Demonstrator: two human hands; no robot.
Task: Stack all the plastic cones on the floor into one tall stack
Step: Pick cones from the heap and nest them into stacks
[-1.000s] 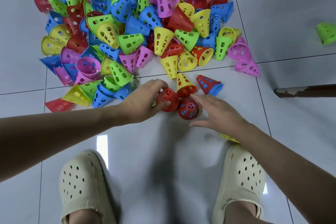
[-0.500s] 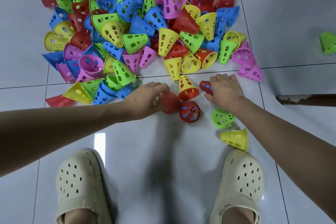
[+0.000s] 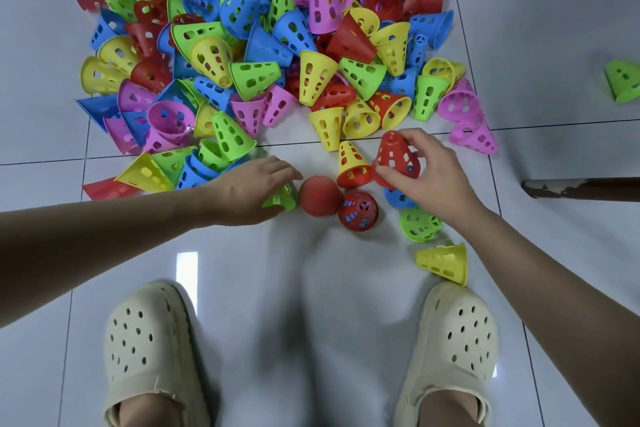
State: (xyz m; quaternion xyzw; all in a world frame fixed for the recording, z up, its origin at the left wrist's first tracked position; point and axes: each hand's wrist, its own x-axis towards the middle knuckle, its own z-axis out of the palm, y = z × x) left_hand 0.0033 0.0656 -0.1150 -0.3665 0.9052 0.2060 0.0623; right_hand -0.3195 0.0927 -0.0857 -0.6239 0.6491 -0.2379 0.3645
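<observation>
A big heap of perforated plastic cones (image 3: 256,55) in red, blue, yellow, green and pink covers the floor ahead. My right hand (image 3: 427,180) grips a red cone (image 3: 394,158), lifted and tilted above a blue cone (image 3: 398,198). My left hand (image 3: 249,185) lies with straight fingers over a green cone (image 3: 282,200). Between my hands stand a blurred red cone (image 3: 319,196) and a red cone with blue showing through its holes (image 3: 358,211). A yellow cone nested on a red one (image 3: 353,166) stands just behind them.
A green cone (image 3: 420,225) and a yellow cone (image 3: 445,262) lie near my right foot. My two cream clogs (image 3: 149,350) (image 3: 457,347) stand on the white tiles. A stray green cone (image 3: 623,80) and a brown bar (image 3: 581,188) are at the right.
My right hand reached forward, took hold of the red cone and lifted it off the blue one. My left hand slid off the blurred red cone onto the green cone.
</observation>
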